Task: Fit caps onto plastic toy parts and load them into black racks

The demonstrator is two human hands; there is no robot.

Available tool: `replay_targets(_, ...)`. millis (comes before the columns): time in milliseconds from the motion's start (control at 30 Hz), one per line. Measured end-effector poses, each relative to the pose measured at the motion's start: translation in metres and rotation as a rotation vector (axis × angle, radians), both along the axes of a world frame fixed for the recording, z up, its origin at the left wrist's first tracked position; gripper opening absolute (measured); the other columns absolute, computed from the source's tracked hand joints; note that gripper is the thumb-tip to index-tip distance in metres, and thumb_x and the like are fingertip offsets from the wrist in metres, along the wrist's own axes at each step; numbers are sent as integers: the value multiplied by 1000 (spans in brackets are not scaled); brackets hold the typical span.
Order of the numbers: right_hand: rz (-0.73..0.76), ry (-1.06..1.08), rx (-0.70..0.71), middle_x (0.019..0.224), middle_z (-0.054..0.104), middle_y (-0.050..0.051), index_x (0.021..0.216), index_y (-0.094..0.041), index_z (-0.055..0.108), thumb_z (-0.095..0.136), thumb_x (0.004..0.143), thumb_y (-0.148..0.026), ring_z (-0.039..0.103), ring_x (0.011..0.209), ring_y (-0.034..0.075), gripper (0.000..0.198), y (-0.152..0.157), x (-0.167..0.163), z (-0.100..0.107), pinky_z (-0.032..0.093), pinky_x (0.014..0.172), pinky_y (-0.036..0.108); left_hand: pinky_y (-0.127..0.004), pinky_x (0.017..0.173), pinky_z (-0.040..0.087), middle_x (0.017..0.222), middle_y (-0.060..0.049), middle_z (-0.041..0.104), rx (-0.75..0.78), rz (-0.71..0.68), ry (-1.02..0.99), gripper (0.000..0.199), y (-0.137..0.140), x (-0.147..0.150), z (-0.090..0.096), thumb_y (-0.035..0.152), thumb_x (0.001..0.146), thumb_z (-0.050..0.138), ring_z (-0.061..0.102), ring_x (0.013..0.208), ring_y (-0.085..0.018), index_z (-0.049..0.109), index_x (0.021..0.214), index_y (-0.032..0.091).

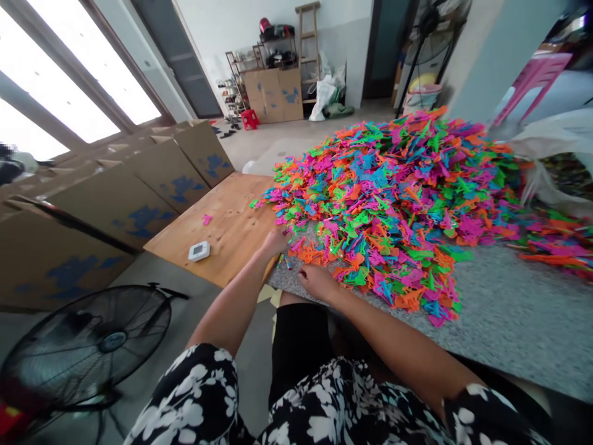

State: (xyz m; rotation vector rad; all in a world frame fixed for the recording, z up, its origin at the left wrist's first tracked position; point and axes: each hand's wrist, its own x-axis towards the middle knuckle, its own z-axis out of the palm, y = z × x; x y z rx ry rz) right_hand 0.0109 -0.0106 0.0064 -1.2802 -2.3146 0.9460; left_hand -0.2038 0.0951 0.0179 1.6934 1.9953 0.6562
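Note:
A big heap of small flat plastic pieces (370, 191) in pink, orange, green and blue lies on the grey speckled tabletop (500, 309). At the heap's near left edge is my left hand (275, 241), its fingers drawn together against the pieces; what they hold is too small to make out. My right hand (317, 282) is curled closed just above the tabletop's front edge, beside some orange pieces (308, 252). Its fingertips are turned away and anything in them is hidden. A tiny coloured item (288, 263) lies between the two hands.
A wooden board (231, 216) adjoins the tabletop on the left, bearing a white digital device (199, 251) and one pink piece (206, 219). Cardboard boxes (152, 179) line the left side. A black fan (92, 340) stands at lower left. Plastic bags (556, 145) sit at right.

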Motion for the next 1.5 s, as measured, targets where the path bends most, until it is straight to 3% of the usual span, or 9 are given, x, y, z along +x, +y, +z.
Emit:
replay_targets(133,-81,-195,16,124,75,18,127,-15,70,51,105,-30,73,112,31,32,18,-55,-1,54,91,37,-24,56,38,68,0,58,31,95,-189,36,-44,-11,7,53,88,57,54,63,-14,67,83,18)
replay_targets(267,-62,-204,7,127,72,20,137,-12,61,59,103,-31,71,116,31,40,27,-74,-3,53,93,37,-21,51,39,76,-2,66,9,178,-714,40,-90,-10,8,53,72,76,56,61,-11,71,88,17)
replay_targets(467,-229,-39,-22,122,72,19,114,-13,70,60,97,-21,70,108,27,21,31,-60,-15,51,91,35,-21,54,45,80,-2,70,90,394,-1002,42,-123,2,-1,46,62,87,58,62,-10,71,90,18)
replay_targets(600,-184,283,-165,92,75,6,91,-18,69,71,90,-26,69,88,21,9,28,-44,-20,50,80,30,-25,68,55,87,-3,74,108,363,-1188,45,-133,22,-10,43,61,93,65,71,-12,72,91,17)
replay_targets(700,-143,465,-148,87,73,2,88,-20,67,72,90,-30,66,82,18,11,23,-28,-19,49,78,29,-25,71,55,84,-2,74,119,309,-1296,46,-135,44,-12,42,61,96,66,71,-12,72,91,17)
replay_targets(933,-272,526,24,86,68,2,94,-21,67,68,84,-25,62,82,19,12,16,12,-8,51,82,33,-27,75,57,86,-2,75,100,216,-1243,45,-129,85,4,41,61,97,68,74,-13,75,90,15)
replay_targets(1133,-420,932,-370,66,57,-7,97,-24,62,69,80,-36,55,55,14,22,11,37,9,51,55,27,-29,70,59,84,-3,76,31,226,-1311,46,-124,104,14,41,61,98,70,69,-15,73,90,16)
replay_targets(1233,-391,1113,-557,72,66,-4,100,-23,66,77,77,-44,62,59,14,34,9,51,13,54,54,27,-29,68,60,85,-4,77,5,237,-1328,48,-123,110,15,41,61,98,71,70,-16,73,93,16)
replay_targets(1500,-406,1184,-588,83,73,0,100,-22,70,84,72,-56,65,62,14,46,0,63,11,53,52,25,-30,71,59,87,-4,77,17,196,-1295,46,-122,127,22,42,62,98,73,77,-18,74,91,16)
